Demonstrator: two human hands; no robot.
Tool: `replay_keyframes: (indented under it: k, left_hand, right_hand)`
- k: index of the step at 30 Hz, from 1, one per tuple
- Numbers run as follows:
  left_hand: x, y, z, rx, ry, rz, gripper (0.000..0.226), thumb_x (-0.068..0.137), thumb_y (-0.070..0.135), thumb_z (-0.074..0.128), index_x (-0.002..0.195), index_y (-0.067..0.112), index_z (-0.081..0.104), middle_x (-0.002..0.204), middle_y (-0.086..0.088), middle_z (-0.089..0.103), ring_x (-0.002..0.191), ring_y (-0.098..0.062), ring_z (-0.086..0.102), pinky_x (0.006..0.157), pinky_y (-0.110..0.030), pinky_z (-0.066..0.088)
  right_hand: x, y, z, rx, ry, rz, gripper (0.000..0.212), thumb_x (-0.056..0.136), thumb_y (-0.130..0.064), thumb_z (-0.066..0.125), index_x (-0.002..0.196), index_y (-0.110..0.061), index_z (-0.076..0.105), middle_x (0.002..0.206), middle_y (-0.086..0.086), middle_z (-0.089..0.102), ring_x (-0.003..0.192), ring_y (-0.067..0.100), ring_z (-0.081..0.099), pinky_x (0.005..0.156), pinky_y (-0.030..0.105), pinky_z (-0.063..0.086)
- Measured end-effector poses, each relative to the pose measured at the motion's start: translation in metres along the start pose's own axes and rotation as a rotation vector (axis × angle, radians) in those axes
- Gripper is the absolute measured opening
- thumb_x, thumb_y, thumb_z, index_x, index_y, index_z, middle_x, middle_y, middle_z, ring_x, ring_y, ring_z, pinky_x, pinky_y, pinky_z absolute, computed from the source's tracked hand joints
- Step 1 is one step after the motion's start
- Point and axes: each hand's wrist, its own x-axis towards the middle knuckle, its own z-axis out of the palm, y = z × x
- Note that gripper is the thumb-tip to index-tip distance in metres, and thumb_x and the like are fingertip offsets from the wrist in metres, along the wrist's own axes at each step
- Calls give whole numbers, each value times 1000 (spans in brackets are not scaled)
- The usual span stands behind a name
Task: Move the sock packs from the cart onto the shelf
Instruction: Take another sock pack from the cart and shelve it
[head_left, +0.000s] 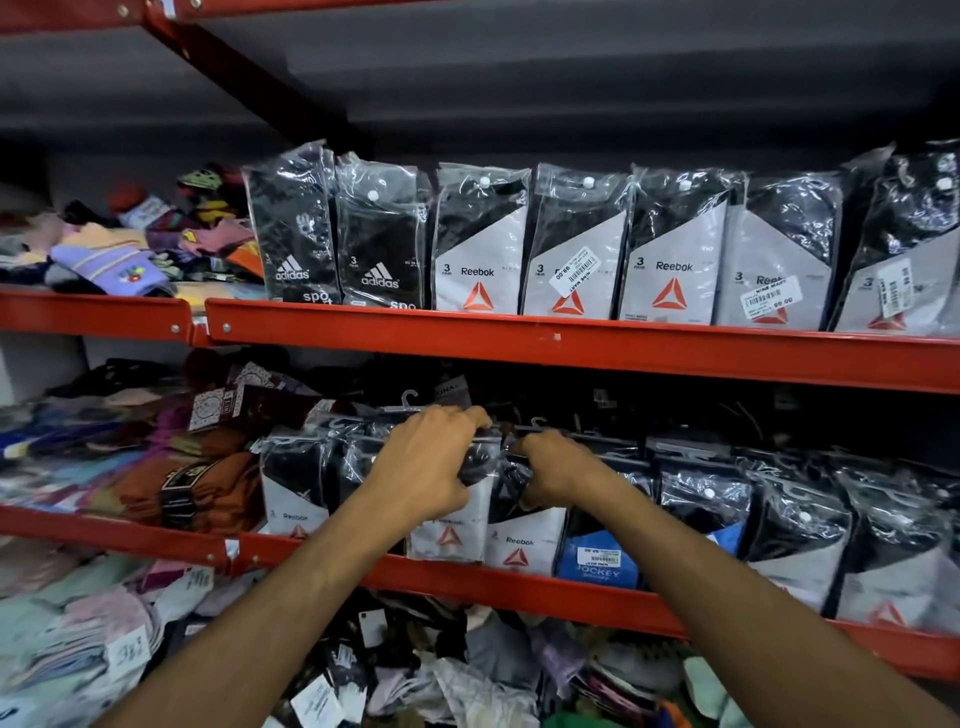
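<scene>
Both hands work the middle shelf (519, 582): left hand (423, 467) and right hand (558, 473) each pinch a Reebok sock pack (452, 535) upright into the nearly full row. Cart unseen, so what's left is unclear.

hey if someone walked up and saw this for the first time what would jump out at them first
Probably the two bare arms reaching in from below, the left hand and right hand gripping the tops of sock packs on the middle red shelf. Next, the tidy row of upright Adidas and Reebok packs on the shelf above, against loose colourful socks piled at left.
</scene>
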Motion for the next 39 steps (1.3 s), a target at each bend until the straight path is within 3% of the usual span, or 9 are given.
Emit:
replay_keyframes:
  k: [7,13,16,18,21,26,30,34,39]
  left_hand:
    - [11,-12,25,-58,-65,1,80,69,-2,69,143,18,48,128,-4,59,120,-28,58,92,-41,53]
    - [18,-24,56,-99,-112,-5,81,66,-9,68,141,17,50,131,-4,60,117,-25,61,85,-31,52]
    - [19,-28,69,-136,-81,-6,80,68,-11,66,141,17,50,128,-5,61,116,-25,60,78,-28,50]
    - [21,-30,72,-125,-70,8,80,71,-9,67,144,16,47,137,-6,58,124,-27,56,90,-30,48]
    - [19,-33,73,-46,-158,59,94,77,4,76,156,10,26,162,-10,32,151,-30,24,124,-41,12]
    - [5,-39,72,-85,-99,140,95,91,34,69,160,13,7,169,-10,1,154,-29,-14,119,-40,-13]
    - [1,-35,80,-48,-16,129,65,104,17,49,159,12,15,169,-9,13,156,-25,-1,121,-34,-4]
    - [-1,-33,94,6,53,69,70,99,2,53,158,20,20,168,-2,22,155,-18,14,126,-37,13]
    - [0,-36,103,-53,106,52,75,93,-12,52,156,23,28,166,1,26,154,-16,16,127,-35,11]
  right_hand:
    - [-2,1,0,-31,47,-3,43,74,-16,85,110,-10,65,91,7,62,78,27,63,66,34,51]
    - [-8,2,19,-74,182,-52,46,79,-8,73,123,-10,59,105,14,68,93,35,67,69,38,51]
    - [-12,4,29,-23,237,-75,56,81,-5,71,133,-13,52,123,12,65,106,35,65,80,40,56]
    - [-15,5,34,-13,255,-92,69,84,-6,70,146,-11,40,143,13,54,125,35,56,102,44,49]
    - [-22,4,41,-16,247,-128,84,91,-18,68,157,-8,17,165,11,25,151,30,24,126,44,13]
    - [-30,-2,54,46,395,-136,64,106,-34,40,158,-9,12,167,9,16,155,23,9,127,37,4]
    - [-25,-9,64,-16,423,-83,60,106,-20,39,158,-7,11,167,12,18,155,26,11,127,38,6]
    - [-21,-9,73,1,463,-81,70,98,-6,52,158,-9,15,166,9,21,154,23,14,127,35,6]
    - [-19,-1,78,39,504,-128,66,98,4,46,157,-14,21,164,5,28,154,18,14,127,31,6]
